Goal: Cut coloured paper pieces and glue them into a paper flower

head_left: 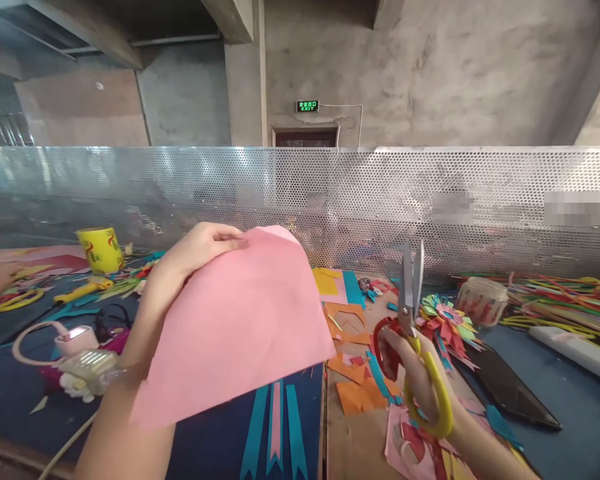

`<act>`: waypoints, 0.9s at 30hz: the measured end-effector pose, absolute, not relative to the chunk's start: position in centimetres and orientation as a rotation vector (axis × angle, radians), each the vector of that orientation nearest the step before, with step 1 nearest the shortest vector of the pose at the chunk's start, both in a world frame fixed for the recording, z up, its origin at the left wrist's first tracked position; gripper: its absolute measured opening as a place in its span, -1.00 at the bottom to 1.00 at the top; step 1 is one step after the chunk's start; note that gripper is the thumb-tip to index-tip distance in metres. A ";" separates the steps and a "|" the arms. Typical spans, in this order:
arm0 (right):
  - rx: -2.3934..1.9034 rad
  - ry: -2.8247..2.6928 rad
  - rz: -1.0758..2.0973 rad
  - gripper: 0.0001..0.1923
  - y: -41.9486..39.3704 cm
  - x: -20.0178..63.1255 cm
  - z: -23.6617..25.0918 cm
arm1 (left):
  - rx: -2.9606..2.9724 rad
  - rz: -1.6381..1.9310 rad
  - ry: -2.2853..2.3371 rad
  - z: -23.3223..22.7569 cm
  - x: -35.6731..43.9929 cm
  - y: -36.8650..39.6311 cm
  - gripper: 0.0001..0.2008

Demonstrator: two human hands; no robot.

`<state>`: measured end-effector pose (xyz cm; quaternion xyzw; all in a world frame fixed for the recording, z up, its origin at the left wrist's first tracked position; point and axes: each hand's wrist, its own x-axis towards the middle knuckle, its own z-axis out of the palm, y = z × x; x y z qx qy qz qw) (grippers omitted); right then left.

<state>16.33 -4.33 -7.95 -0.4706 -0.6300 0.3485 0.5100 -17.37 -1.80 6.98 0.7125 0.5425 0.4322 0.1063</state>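
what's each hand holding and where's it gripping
The left hand pinches the pink paper sheet at its top edge. The right hand holds the yellow-handled scissors by the handle loops.

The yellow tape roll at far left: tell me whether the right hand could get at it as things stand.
Probably not easily. The right hand grips scissors, and the pink paper held up by the left hand lies between it and the yellow tape roll.

Walls: bare grey concrete (430,67), heavy beams overhead | Sign: green lit exit sign (307,106) above dark doorway (305,137) | Barrier: perforated metal screen (230,187) along desk's far edge | Desk (580,413): dark blue top | Light: dim, daylight-like
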 end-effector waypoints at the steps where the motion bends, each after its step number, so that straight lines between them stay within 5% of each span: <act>1: -1.115 -1.561 0.837 -0.66 -4.1 16.8 -7.7 | 2.125 1.208 1.557 6.9 -16.6 -1.6 -0.73; 27: -1.056 -1.865 0.972 -0.74 -5.4 15.6 -6.5 | 2.270 0.870 1.361 4.9 -12.3 1.6 -0.74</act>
